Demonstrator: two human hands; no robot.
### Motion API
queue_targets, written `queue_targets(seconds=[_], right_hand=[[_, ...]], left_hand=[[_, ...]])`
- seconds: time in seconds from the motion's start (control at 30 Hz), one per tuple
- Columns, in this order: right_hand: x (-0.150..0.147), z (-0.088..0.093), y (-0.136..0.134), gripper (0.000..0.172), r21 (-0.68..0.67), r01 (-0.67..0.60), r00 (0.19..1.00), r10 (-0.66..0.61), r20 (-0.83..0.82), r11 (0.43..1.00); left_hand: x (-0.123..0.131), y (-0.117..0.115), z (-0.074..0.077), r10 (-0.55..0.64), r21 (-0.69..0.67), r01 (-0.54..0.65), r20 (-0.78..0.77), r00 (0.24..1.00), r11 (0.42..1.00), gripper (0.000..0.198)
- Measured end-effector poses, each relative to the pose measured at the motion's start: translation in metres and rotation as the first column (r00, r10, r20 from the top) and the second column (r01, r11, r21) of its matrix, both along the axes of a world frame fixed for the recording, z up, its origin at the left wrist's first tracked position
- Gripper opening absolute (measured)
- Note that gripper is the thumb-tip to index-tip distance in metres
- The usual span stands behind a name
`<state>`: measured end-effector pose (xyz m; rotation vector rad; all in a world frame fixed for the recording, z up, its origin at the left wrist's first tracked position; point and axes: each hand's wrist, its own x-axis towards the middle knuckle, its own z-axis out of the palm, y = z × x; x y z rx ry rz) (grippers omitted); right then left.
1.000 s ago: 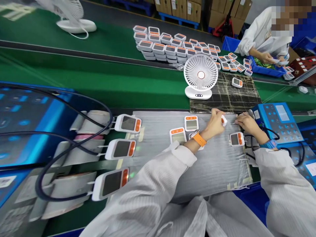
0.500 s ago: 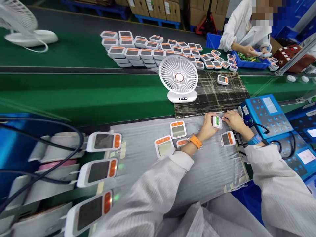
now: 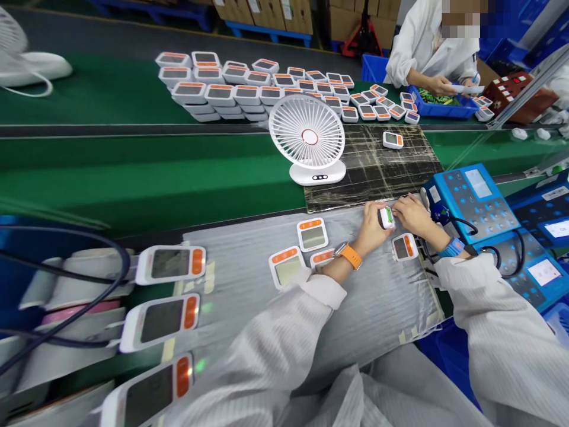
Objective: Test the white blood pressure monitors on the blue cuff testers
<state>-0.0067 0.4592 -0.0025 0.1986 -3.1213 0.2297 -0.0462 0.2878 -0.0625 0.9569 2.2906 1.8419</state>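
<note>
My left hand [image 3: 372, 228] is closed round a small white device [image 3: 386, 218], whose back faces up and shows green batteries. My right hand [image 3: 411, 214] is at the device's right edge, fingers bent together; whether they pinch anything is hidden. Just below my right hand, a white device with orange buttons [image 3: 404, 247] lies on the grey mat [image 3: 355, 308]. Left of my left wrist lie an upper device [image 3: 312, 235], a device with a pale screen [image 3: 287, 268] and another device [image 3: 322, 258] partly covered by my left arm.
A white fan [image 3: 310, 136] stands beyond the mat. Blue instruments [image 3: 478, 204] with cables sit at the right. Several larger devices [image 3: 171, 264] line the left side. Stacked devices [image 3: 220, 95] fill the far bench, where a person [image 3: 418, 47] works over a blue bin [image 3: 444, 111].
The whole view has shifted slightly. The device in my left hand has tilted a little, and both hands remain close together around it. The person across has moved their hands slightly.
</note>
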Motion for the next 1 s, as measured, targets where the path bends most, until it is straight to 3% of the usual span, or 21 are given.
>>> queue_targets(seconds=[0.2, 0.4, 0.6, 0.87, 1.0], right_hand=[[0.006, 0.011, 0.017, 0.014, -0.235, -0.11, 0.983, 0.14, 0.119, 0.966], [0.008, 0.01, 0.016, 0.019, -0.137, -0.146, 0.981, 0.162, 0.109, 0.98], [0.01, 0.013, 0.011, 0.021, -0.163, -0.137, 0.981, 0.157, 0.116, 0.977], [0.01, 0.016, -0.001, 0.026, 0.044, -0.133, 0.973, 0.122, 0.195, 0.99], [0.011, 0.015, 0.0, 0.026, -0.026, -0.112, 0.979, 0.115, 0.169, 0.993]], left_hand=[[-0.001, -0.002, -0.004, 0.007, -0.011, -0.006, 0.027, 1.0, 1.0, 0.066], [-0.002, -0.001, -0.007, 0.021, 0.002, -0.021, 0.001, 1.0, 1.0, 0.067], [-0.001, -0.001, -0.007, 0.031, -0.007, -0.031, -0.007, 1.0, 1.0, 0.068], [0.006, 0.003, -0.003, 0.052, -0.032, -0.052, -0.012, 0.999, 0.998, 0.069], [0.007, 0.004, -0.001, 0.072, -0.025, -0.073, -0.028, 0.997, 0.997, 0.068]])
